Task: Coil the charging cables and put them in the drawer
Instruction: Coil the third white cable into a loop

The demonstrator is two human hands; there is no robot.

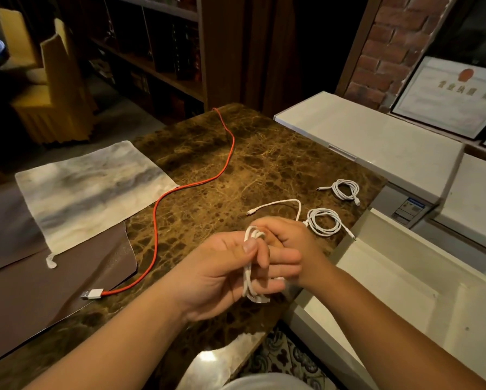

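Note:
My left hand (219,274) pinches several loops of a white cable (250,274) between thumb and fingers. My right hand (289,243) grips the same cable just behind; its loose end (275,204) arcs over the marble table (208,153) to a small plug. Two coiled white cables lie to the right: one (324,222) close to my right hand, another (345,190) farther back. An uncoiled red cable (177,190) with a white USB plug snakes across the table. An open white drawer (399,274) sits at the lower right.
A pale marbled cloth (87,192) and a brown leather mat (53,288) cover the table's left side. White cabinets (376,136) stand to the right, with a framed certificate (450,99) against a brick wall. Bookshelves and yellow chairs stand behind.

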